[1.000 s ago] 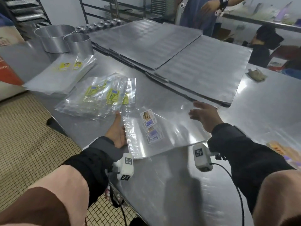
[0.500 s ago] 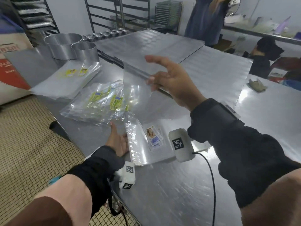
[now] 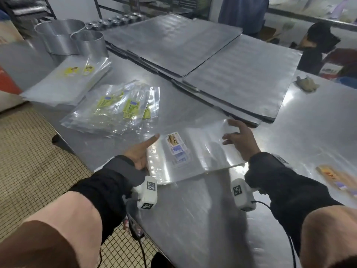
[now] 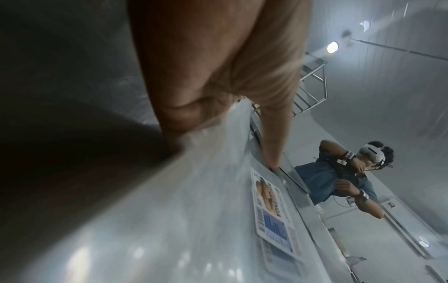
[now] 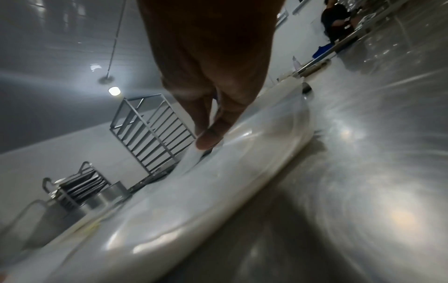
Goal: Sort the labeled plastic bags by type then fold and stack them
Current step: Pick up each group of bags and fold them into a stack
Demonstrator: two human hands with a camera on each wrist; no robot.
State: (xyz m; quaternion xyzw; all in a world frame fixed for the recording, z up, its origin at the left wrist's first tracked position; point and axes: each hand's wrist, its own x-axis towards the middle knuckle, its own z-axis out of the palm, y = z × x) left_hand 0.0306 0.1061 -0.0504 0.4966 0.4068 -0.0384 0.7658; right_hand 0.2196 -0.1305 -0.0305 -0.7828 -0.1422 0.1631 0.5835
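The clear plastic bag [image 3: 204, 151] lifted a moment ago now lies on the near blue-labelled stack; left hand [image 3: 140, 153] and right hand [image 3: 239, 141], both open-fingered, square it.

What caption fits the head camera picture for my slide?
Left hand and right hand lay a clear bag onto the blue-labeled stack on the steel table.
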